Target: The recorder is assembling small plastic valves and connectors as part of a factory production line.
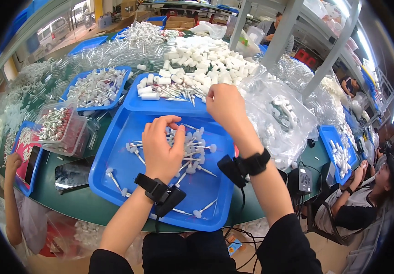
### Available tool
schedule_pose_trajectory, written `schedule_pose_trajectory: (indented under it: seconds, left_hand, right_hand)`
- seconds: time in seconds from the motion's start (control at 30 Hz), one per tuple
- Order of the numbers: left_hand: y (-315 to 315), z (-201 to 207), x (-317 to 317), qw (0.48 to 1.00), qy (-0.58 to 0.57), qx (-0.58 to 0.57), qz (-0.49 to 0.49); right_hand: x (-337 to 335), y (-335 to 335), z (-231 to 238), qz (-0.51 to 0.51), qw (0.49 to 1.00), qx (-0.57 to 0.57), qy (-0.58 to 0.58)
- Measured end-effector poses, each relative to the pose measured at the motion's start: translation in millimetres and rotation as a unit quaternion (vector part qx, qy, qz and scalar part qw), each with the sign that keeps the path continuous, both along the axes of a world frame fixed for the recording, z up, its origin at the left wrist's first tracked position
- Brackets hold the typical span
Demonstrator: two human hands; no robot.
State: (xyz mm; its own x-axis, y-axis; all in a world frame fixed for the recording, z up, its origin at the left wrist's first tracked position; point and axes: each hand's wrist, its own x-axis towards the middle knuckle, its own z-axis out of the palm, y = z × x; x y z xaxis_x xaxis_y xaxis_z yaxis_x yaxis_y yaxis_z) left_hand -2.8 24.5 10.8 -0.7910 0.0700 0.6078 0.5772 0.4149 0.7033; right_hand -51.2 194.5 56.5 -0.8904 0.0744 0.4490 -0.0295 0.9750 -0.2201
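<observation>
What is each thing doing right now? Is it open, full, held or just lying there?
left hand: palm down, fingers curled on the small white-capped parts
right hand: raised over the far tray, fingers pinched; what it holds is hidden
near blue tray: partly filled, parts scattered
far blue tray: heaped with white caps
clear plastic box: open, filled with small parts
phone: lying flat, screen dark

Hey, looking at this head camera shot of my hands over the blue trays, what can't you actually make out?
- Left hand, head view: its palm faces down on the white-capped thin dropper tubes in the near blue plastic tray; anything gripped is hidden by the hand itself.
- Right hand: fingertips curl away over the far blue tray; what they pinch is hidden.
- Heap of white cylindrical caps: too small to count.
- Clear plastic bag: contents blurred by glare.
</observation>
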Motion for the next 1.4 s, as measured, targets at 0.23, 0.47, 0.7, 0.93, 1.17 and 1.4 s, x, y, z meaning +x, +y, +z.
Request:
schedule_pose_trajectory:
  seconds: [0.23,0.47,0.7,0.93,1.17,1.4]
  left_hand:
    - [2.5,-4.3,0.1,0.944,-0.103,0.241,-0.198]
    - [9.7,-7.7,3.2,0.918,-0.138,0.263,-0.264]
    - [-8.9,-7.3,-4.6,0.878,-0.216,0.329,-0.272]
    - [-1.4,11.0,-0.4,0.751,-0.351,0.412,-0.378]
    - [-12.8,6.8,0.4,0.723,-0.443,0.306,-0.434]
    - [-2.7,13.0,8.7,0.743,-0.447,0.276,-0.414]
  right_hand:
    - [83.4,-32.1,-11.1,0.173,0.922,-0.344,0.039]
    - [100.6,-36.1,-34.2,0.185,0.894,-0.407,0.04]
    - [87.8,45.1,-1.7,0.081,0.906,-0.334,0.247]
    - [45.6,226.0,-78.9,-0.194,0.979,0.008,0.064]
    - [39.1,217.4,-96.0,-0.252,0.961,-0.046,-0.106]
    - [77.8,179.5,-31.1,-0.243,0.969,-0.011,0.053]
